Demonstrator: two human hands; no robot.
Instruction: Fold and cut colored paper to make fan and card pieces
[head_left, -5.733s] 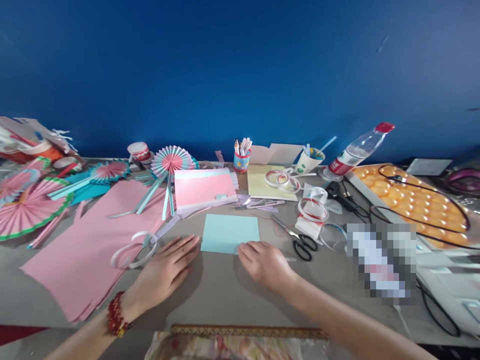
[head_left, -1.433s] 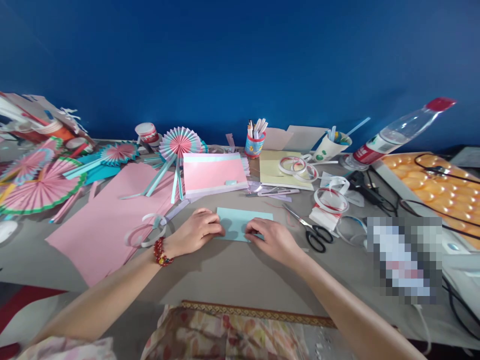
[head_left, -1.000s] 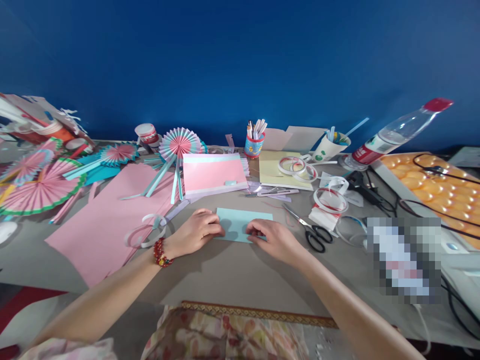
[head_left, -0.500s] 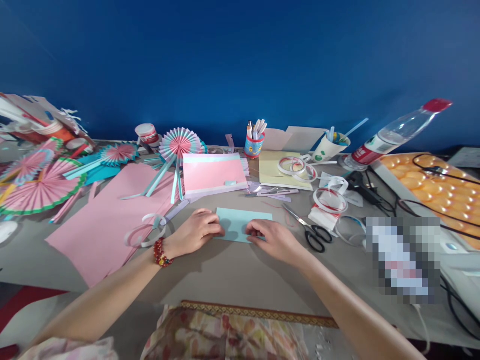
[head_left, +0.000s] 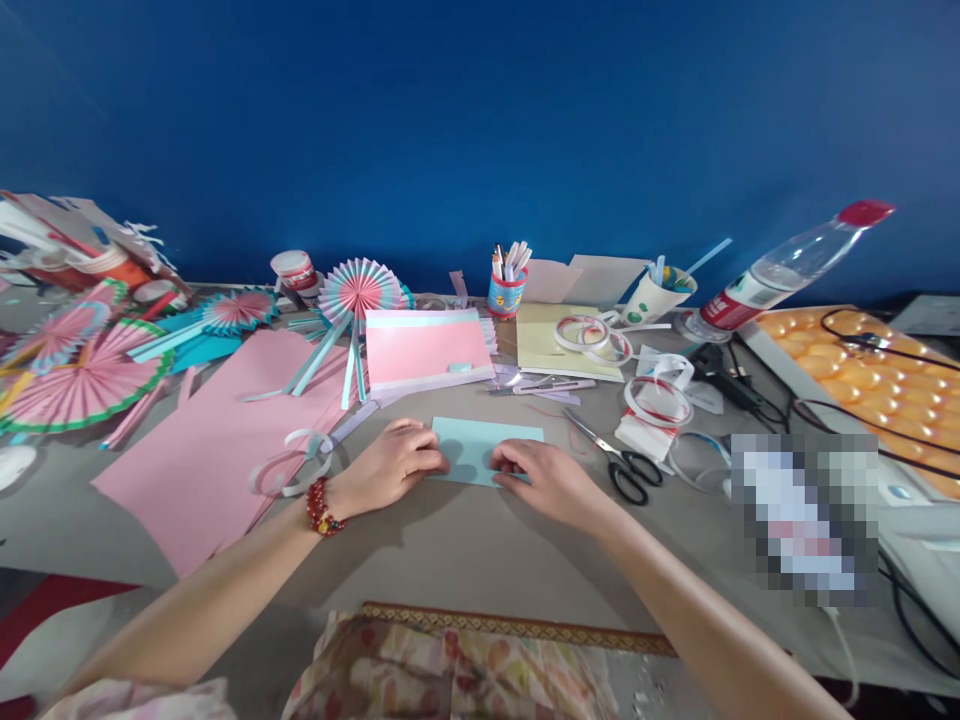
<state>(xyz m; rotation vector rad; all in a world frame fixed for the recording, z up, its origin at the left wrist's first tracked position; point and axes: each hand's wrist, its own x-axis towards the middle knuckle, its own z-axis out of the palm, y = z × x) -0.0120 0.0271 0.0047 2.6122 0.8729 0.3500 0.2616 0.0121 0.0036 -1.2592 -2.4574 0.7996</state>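
Note:
A light blue sheet of paper [head_left: 474,437] lies on the table in front of me, longer from side to side. My left hand [head_left: 388,464] has its fingers bent and closed at the lower left corner of the sheet. At the lower right part, my right hand [head_left: 549,478] pinches near the front edge with curled fingers. Both thumbs are partly hidden. Scissors [head_left: 616,462] with black handles rest to the right of my right hand. Beyond the blue sheet stands a pink piece [head_left: 420,345] with pale borders.
Large pink sheets [head_left: 202,440] and folded paper fans [head_left: 360,290] lie to the left. Tape rolls [head_left: 658,402], a pen holder [head_left: 507,293], a paper cup [head_left: 654,298] and a tilted plastic bottle [head_left: 780,280] stand right of centre. A blue wall [head_left: 480,130] rises behind.
Both hands and the blue paper stay almost exactly in place. Only a very slight shift of the whole view shows.

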